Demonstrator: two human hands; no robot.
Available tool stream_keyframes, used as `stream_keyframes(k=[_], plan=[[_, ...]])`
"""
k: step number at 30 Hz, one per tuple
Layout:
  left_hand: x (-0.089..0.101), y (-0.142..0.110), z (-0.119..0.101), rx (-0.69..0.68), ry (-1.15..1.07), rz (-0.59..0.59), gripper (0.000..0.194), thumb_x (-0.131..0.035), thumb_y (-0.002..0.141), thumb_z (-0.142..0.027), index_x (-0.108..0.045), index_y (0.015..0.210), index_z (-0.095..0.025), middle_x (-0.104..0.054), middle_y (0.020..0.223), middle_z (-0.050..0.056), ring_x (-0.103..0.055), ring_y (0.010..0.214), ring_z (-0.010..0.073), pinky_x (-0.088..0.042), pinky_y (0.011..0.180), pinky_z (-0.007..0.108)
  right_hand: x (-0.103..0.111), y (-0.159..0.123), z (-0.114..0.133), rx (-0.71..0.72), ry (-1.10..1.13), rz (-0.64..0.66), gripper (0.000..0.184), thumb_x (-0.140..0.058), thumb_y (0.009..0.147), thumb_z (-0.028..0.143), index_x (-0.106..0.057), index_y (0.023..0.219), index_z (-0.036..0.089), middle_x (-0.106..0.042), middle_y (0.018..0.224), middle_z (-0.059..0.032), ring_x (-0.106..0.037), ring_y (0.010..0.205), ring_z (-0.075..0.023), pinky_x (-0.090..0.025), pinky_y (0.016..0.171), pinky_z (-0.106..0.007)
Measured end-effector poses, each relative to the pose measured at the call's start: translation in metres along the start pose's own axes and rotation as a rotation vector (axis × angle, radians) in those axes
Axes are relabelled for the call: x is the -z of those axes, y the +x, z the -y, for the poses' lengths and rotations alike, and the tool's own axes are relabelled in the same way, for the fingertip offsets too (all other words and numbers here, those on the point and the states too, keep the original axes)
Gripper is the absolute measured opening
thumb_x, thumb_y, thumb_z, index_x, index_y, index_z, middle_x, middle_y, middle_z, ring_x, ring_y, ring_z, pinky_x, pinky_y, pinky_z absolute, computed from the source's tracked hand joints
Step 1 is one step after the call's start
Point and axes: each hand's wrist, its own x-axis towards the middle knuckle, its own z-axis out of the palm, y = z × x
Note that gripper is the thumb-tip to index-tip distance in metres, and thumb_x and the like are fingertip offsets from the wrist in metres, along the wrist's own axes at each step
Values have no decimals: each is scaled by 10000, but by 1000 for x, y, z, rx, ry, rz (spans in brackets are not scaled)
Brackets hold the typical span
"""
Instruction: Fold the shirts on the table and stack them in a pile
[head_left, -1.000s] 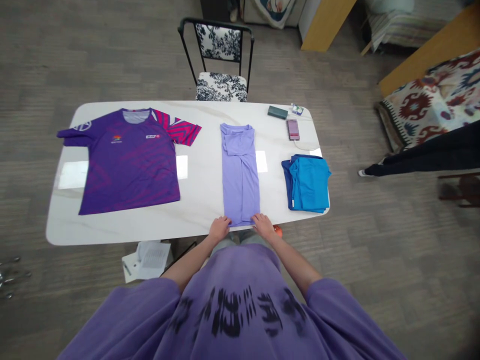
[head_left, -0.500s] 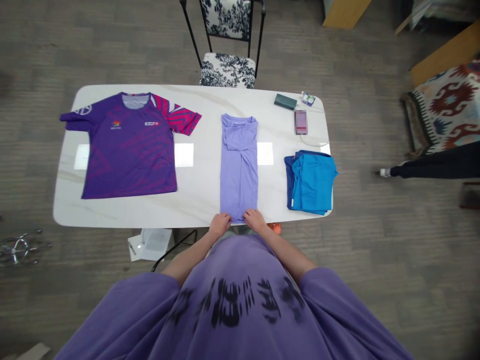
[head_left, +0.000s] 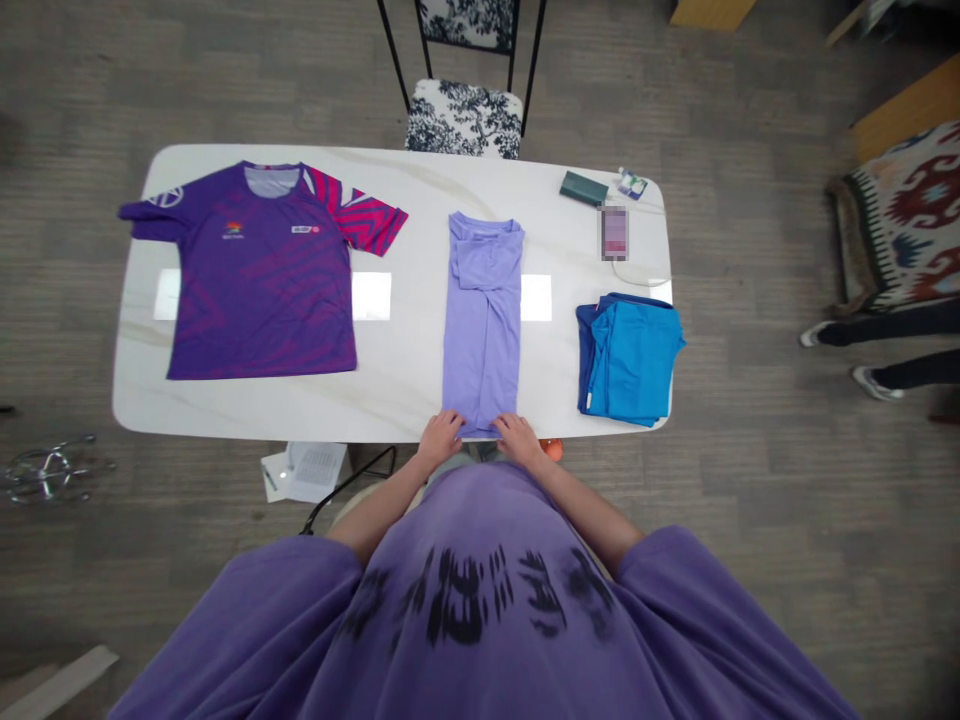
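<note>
A lavender T-shirt (head_left: 482, 340) lies on the white table (head_left: 405, 390), its sides folded inward into a long narrow strip, with a sleeve laid across below the neckline. My left hand (head_left: 441, 437) grips the left corner of its bottom edge, fingers curled over the cloth. At the right corner of the same edge, my right hand (head_left: 517, 438) holds the hem in the same way. The fingertips are partly hidden against the fabric. To the left a purple and pink jersey (head_left: 262, 290) is spread flat, face up. Folded blue clothes (head_left: 634, 360) are stacked on the right.
A dark green case (head_left: 583, 188), a small packet (head_left: 632, 184) and a blurred-out phone (head_left: 614, 233) with a cable lie at the far right corner. A patterned chair (head_left: 463, 118) stands beyond the table. Another person's legs (head_left: 900, 345) are at the right.
Both hands stay at the T-shirt's bottom edge, with little visible movement. The whole view has shifted slightly. At the right, the other person's second foot has come into sight.
</note>
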Motion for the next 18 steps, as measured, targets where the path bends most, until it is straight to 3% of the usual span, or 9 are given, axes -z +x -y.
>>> stream_keyframes(k=[4, 7, 10, 14, 16, 18], plan=[[10, -10, 16, 15, 18, 1, 432, -713, 1019, -174, -734, 1425, -321, -693, 1549, 140, -544, 1477, 363, -417, 1265, 459, -2, -9, -18, -52, 2, 5, 359, -786, 1093, 161, -768, 1451, 187, -760, 1495, -117, -669, 1316, -263, -563, 1166, -413], [13, -20, 26, 13, 31, 11, 446, -680, 1032, -152, -737, 1418, -369, -704, 1554, 110, -560, 1472, 349, -410, 1270, 455, -4, -13, -24, -56, 9, 20, 352, -837, 1163, 361, -779, 1471, 202, -777, 1513, -108, -761, 1332, -286, -664, 1190, -514], [11, -24, 30, -3, 31, 42, 391, -664, 1061, -139, -775, 1389, -321, -734, 1509, 127, -602, 1456, 348, -440, 1277, 466, -7, -15, -21, -62, 19, 39, 432, -850, 1173, 474, -777, 1505, 208, -783, 1533, -119, -798, 1338, -298, -720, 1160, -540], [5, -25, 28, -9, 9, 107, 188, -720, 1169, -248, -803, 1330, -195, -774, 1431, 138, -694, 1387, 319, -530, 1282, 508, -5, -20, -10, -84, 33, 67, 442, -847, 1176, 475, -772, 1521, 209, -784, 1539, -123, -804, 1331, -295, -731, 1144, -529], [5, -28, 26, -12, -22, 132, 242, -796, 1179, -364, -797, 1329, -174, -783, 1408, 119, -733, 1346, 305, -582, 1261, 538, -1, -25, -3, -96, 44, 74, 447, -850, 1174, 490, -773, 1512, 208, -788, 1523, -118, -806, 1318, -290, -733, 1134, -523], [8, -36, 24, -29, -74, 149, 190, -818, 1151, -329, -806, 1280, -190, -800, 1378, 105, -764, 1301, 289, -616, 1229, 513, 7, -32, 7, -110, 60, 68, 354, -846, 1172, 436, -798, 1438, 208, -810, 1445, -103, -810, 1266, -274, -719, 1121, -492]])
